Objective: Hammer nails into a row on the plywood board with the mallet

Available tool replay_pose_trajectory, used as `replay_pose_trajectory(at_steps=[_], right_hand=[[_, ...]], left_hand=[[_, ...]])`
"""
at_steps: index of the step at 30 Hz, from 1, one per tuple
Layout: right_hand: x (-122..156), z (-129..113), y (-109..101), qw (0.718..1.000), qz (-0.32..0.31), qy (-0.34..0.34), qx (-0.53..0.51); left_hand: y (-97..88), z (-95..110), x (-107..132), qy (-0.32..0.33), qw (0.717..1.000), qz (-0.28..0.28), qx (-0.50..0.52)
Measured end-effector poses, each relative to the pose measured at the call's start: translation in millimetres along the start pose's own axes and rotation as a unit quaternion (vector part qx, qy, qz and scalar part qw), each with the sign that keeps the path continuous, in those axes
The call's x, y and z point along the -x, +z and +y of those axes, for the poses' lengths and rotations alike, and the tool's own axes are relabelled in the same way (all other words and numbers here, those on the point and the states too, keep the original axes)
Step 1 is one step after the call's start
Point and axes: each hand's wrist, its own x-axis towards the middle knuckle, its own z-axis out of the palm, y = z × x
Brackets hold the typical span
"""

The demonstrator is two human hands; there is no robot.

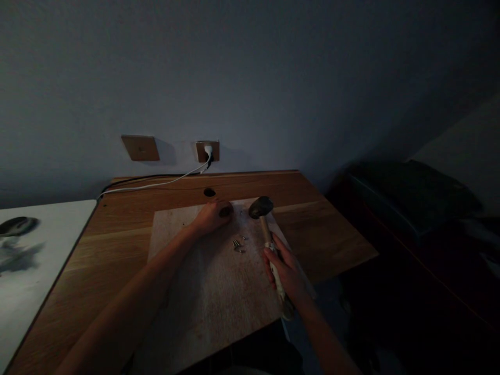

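My right hand (284, 266) is wrapped round the handle of a hammer (265, 224). Its dark head is raised at the top, and pale wrapping covers part of the grip. Toward the far edge of a pale wooden board (195, 307), my left hand (211, 217) is closed, its fingers curled beside a dark round patch. In this dim light I cannot make out what they hold. Several small metal screws or nails (236, 244) lie loose on the board between my two hands.
The board rests on a brown wooden desk (328, 229) with a round cable hole (210, 192). Behind it, a white cable (164, 183) runs to a wall socket (201, 151). On the left is a white surface (50, 291); to the right, a dark bulky object (414, 192).
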Motion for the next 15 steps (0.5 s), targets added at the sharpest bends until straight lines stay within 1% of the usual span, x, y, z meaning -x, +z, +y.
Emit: replay_pose_trajectory(at_steps=[9,15], right_hand=[[-1.4,-13.8,9.6,0.999,-0.043,-0.006,0.015],[-5.9,-12.0,22.4,0.997,-0.075,-0.016,0.033]], left_hand=[[0.7,0.6,0.5,-0.018,1.0,0.0,0.007],[-1.0,0.0,0.8,-0.035,0.999,-0.011,0.02]])
